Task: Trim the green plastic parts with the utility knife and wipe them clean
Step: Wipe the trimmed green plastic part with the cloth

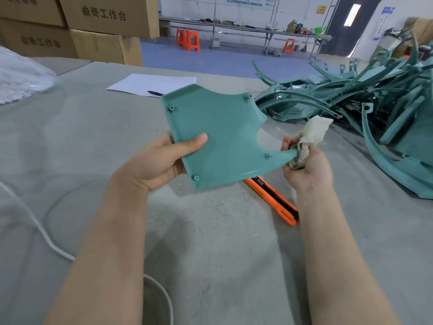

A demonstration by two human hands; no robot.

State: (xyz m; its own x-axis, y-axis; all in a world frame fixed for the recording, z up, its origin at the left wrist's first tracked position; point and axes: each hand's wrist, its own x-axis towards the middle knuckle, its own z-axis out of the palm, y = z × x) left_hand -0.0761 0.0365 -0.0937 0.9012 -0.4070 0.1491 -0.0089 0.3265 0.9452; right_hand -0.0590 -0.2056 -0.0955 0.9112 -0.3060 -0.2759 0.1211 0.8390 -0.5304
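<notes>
"曲奇工作台" is printed in black on two stacked boxes (103, 15), (39, 42). Wall notices (248, 1) are illegible.

Both hands (154, 160) (304, 165) raised, fingers clenched

A grey cloth-covered table (93, 141) is carrying a knife (271, 200) near its middle, a sheet of paper (150, 84) with a pen (155, 93) farther back, a heap of green parts (365, 102) at right, and a white cable (42, 233) at left.
</notes>
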